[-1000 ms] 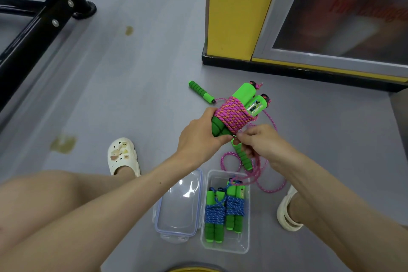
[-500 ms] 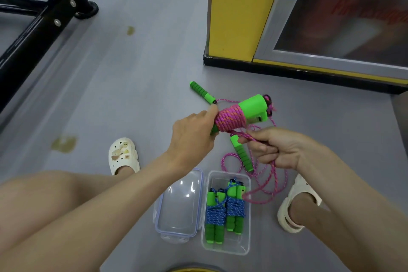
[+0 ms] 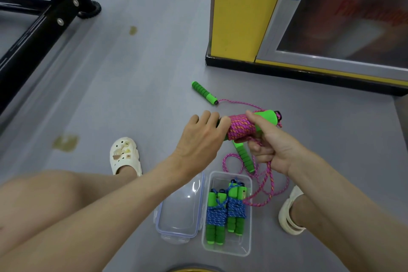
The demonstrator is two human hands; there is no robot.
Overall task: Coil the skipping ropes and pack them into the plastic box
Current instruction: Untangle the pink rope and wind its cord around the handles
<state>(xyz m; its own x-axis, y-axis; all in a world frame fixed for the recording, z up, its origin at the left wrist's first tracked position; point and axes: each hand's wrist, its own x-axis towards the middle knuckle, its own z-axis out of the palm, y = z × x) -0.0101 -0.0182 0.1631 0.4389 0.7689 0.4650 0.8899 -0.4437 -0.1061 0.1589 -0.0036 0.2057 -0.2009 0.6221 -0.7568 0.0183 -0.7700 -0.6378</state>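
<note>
I hold a pink skipping rope bundle (image 3: 240, 126), wound round its green handles, level above the floor. My left hand (image 3: 198, 139) grips its left end. My right hand (image 3: 270, 147) grips the right part, thumb on top and fingers curled underneath among pink strands. A second pink rope (image 3: 266, 183) lies loose on the floor below, with one green handle (image 3: 204, 93) farther away and another (image 3: 244, 158) partly under my right hand. The clear plastic box (image 3: 227, 248) stands open near my legs with two blue coiled ropes (image 3: 226, 213) inside.
The box's clear lid (image 3: 181, 210) lies open on its left side. My feet in white clogs flank it, one on the left (image 3: 124, 154) and one on the right (image 3: 290, 212). A yellow cabinet (image 3: 238, 11) stands behind, a black metal frame (image 3: 42, 22) at far left.
The pink bundle has turned from tilted to lying level. My right hand let go of the pulled rope end and moved up to grip the bundle itself.
</note>
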